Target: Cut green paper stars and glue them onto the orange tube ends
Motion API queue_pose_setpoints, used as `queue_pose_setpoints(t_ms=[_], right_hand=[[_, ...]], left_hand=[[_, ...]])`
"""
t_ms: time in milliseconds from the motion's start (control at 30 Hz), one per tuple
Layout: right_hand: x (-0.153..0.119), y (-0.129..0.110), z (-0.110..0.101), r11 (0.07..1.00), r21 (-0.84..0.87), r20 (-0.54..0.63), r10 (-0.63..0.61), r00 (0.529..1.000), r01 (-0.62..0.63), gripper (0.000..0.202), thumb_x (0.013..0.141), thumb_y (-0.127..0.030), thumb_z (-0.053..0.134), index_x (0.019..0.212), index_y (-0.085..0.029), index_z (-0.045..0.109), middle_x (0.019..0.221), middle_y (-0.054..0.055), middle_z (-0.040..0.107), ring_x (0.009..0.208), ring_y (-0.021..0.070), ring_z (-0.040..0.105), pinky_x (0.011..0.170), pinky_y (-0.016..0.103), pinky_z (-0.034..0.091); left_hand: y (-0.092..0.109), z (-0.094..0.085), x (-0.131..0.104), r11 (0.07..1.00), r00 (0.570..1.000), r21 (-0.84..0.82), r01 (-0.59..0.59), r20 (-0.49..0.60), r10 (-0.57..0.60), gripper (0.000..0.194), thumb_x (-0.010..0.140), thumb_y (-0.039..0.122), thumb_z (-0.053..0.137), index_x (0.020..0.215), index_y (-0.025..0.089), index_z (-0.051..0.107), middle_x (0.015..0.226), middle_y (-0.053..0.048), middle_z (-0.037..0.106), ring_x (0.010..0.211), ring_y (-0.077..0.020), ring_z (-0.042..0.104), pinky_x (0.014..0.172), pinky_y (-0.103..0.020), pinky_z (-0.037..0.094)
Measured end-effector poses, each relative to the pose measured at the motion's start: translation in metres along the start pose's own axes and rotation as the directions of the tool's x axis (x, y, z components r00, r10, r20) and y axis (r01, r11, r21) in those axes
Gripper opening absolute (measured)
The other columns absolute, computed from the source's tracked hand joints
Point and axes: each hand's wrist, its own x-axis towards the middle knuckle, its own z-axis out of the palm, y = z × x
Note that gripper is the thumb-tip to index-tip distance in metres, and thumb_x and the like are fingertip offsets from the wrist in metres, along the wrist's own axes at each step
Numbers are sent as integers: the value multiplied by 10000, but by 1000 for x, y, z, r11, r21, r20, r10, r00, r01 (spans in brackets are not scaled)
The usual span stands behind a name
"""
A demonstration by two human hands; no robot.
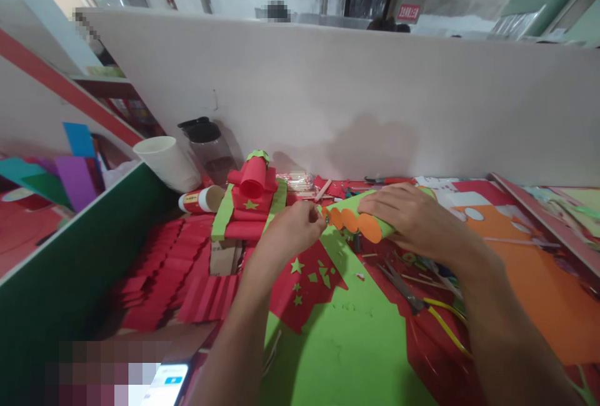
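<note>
My right hand is closed over a green folded paper piece that bears a row of orange paper discs along its near side. At the left end of that row, my left hand has its fingertips pinched together; what they hold is too small to make out. Under both hands lies a large green sheet. On it rests a red sheet with green stars and small green scraps. Left of my left hand stands a red and green paper model.
Scissors with yellow handles lie open by my right forearm. Left are pleated red papers, a white cup, a dark-lidded jug and a green divider. A white panel stands behind; orange sheets lie right.
</note>
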Motion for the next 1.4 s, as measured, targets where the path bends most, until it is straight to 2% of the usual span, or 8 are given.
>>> queue_pose_setpoints(t_ms=[267, 567, 1000, 1400], right_hand=[[1, -4, -2, 999, -32, 14, -16, 1000, 17, 555, 674, 29, 669, 1171, -211, 601, 1196, 68, 708, 1119, 278, 629, 977, 434, 448], [2, -4, 1, 999, -48, 55, -14, 998, 17, 624, 654, 56, 612, 1208, -225, 567, 1226, 60, 697, 1145, 283, 619, 964, 435, 450], [4, -5, 1, 1000, -27, 70, -4, 998, 6, 570, 698, 30, 653, 1203, -226, 582, 1201, 67, 707, 1148, 286, 616, 976, 444, 433], [5, -7, 1, 1000, -24, 74, -9, 997, 11, 607, 667, 60, 604, 1201, -227, 577, 1226, 63, 692, 1164, 284, 595, 994, 447, 425]], left_hand=[[4, 0, -2, 997, 999, 72, 36, -14, -35, 137, 793, 322, 501, 726, 216, 555, 719, -30, 635, 622, -164, 543, 514, -266, 275], [8, 2, -1, 998, 999, 60, 37, 19, -38, 138, 793, 338, 508, 736, 220, 550, 703, -24, 638, 619, -167, 548, 501, -262, 283], [4, 4, 0, 997, 998, -56, -51, 43, 53, 188, 818, 362, 512, 738, 205, 577, 686, -14, 632, 600, -151, 543, 522, -254, 340], [3, 6, 1, 996, 996, -49, -72, 41, 74, 176, 822, 342, 504, 775, 201, 597, 711, -18, 640, 618, -152, 546, 542, -254, 348]])
